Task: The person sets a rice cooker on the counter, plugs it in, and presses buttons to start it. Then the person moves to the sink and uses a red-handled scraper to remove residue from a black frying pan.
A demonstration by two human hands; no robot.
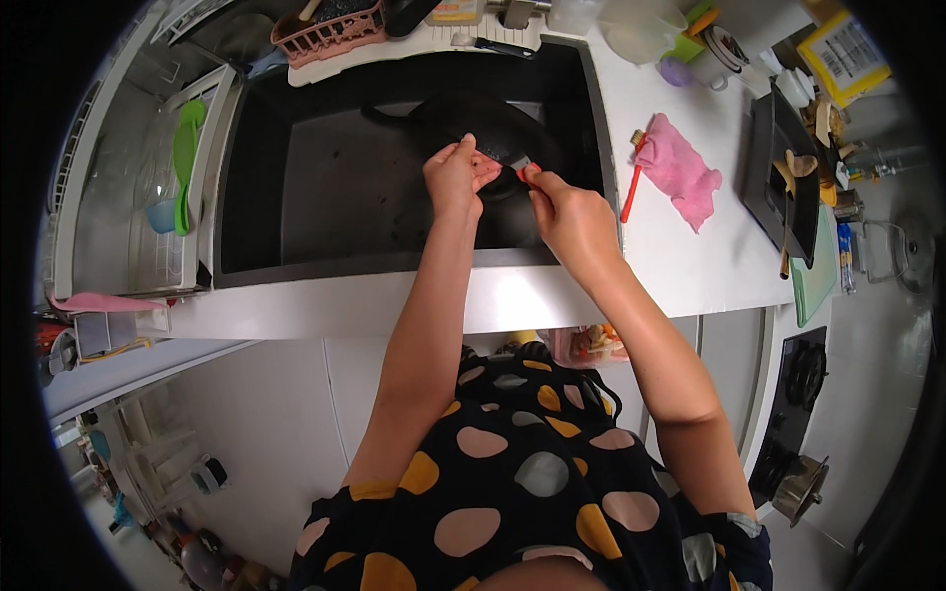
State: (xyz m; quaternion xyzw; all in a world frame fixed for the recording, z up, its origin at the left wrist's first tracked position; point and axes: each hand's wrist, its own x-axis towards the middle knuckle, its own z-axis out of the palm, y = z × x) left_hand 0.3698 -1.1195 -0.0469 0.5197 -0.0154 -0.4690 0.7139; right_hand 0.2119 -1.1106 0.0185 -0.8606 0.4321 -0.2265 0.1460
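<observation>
Over a dark sink [347,199], my left hand [460,173] grips the near rim of a black pan or wok [473,114], thumb on top and fingers spread beneath. The pan is tilted in the sink, and a dark curved handle seems to extend from its left. My right hand [573,210] holds a scraper-like tool [523,164] with a red handle and a flat grey end, which is against or close to the pan's edge. Whether it touches cannot be told. On the counter to the right lie a pink cloth [678,170] and a red-handled brush [632,188].
Behind the sink are a pink basket [332,37] and a black-handled tool [502,48] on a white tray. A black rectangular pan [783,170] with wooden utensils stands at the right. An open rack with a green utensil [187,166] is at the left.
</observation>
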